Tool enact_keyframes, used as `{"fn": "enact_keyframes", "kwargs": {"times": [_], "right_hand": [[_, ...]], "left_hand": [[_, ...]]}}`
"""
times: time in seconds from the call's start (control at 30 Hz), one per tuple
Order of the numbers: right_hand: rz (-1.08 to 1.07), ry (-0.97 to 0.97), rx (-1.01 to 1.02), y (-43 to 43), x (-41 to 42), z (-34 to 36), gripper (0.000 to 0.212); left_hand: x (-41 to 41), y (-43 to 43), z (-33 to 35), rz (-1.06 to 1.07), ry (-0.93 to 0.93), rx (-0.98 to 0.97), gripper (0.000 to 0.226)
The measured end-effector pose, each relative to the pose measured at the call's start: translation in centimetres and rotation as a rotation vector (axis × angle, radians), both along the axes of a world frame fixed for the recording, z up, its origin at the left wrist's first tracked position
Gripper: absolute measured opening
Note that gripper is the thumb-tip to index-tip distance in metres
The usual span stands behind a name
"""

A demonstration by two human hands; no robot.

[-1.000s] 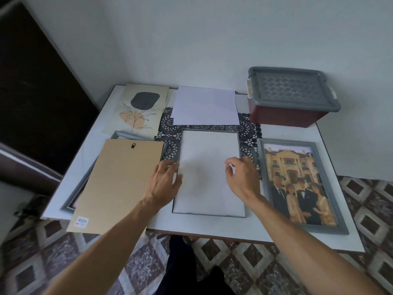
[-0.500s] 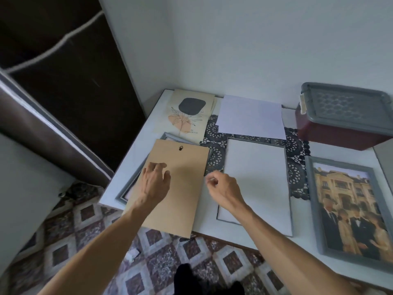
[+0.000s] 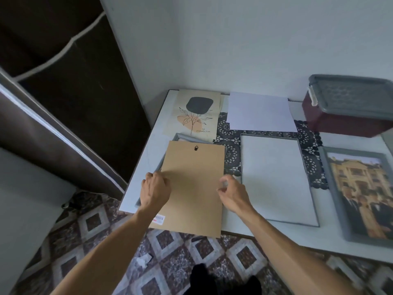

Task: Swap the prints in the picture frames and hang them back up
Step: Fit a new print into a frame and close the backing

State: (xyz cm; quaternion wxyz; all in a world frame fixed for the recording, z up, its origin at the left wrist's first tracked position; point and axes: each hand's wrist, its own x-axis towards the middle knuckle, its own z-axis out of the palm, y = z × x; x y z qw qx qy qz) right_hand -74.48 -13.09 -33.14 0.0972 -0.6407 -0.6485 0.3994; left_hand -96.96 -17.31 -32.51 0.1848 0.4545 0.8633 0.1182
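A brown backing board with a small hanger lies on a grey frame at the table's left, its near end jutting over the table edge. My left hand grips the board's left edge with curled fingers. My right hand hovers at the board's right edge, fingers loosely curled and holding nothing. A second grey frame in the middle holds a white sheet. A botanical print and another white sheet lie at the back. A third grey frame at the right holds a group photo.
A dark red box with a grey lid stands at the back right. A black lace doily lies under the middle frame. The white table sits in a wall corner, with a dark fabric wardrobe to the left and patterned floor tiles below.
Both hands have left the middle frame and moved left to the backing board. My left hand went from resting on it to gripping its left edge. The view turned left.
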Motion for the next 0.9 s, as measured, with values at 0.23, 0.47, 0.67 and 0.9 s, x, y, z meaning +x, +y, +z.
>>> {"fn": "enact_keyframes", "kwargs": {"times": [0.23, 0.47, 0.67, 0.9], "right_hand": [[-0.093, 0.105, 0.043, -0.3, 0.2, 0.3, 0.046], [-0.258, 0.169, 0.186, 0.4, 3.7, 1.3, 0.048], [-0.402, 0.06, 0.223, 1.6, 10.5, 1.4, 0.049], [-0.409, -0.032, 0.185, 3.7, 18.4, 1.6, 0.044]], "left_hand": [[-0.3, 0.9, 1.0, 0.147, -0.147, 0.19, 0.028], [3.7, 3.7, 2.8, 0.113, -0.259, 0.315, 0.027], [10.5, 6.2, 2.4, -0.016, -0.379, 0.327, 0.038], [18.5, 7.7, 1.5, -0.04, -0.424, 0.255, 0.037]]}}
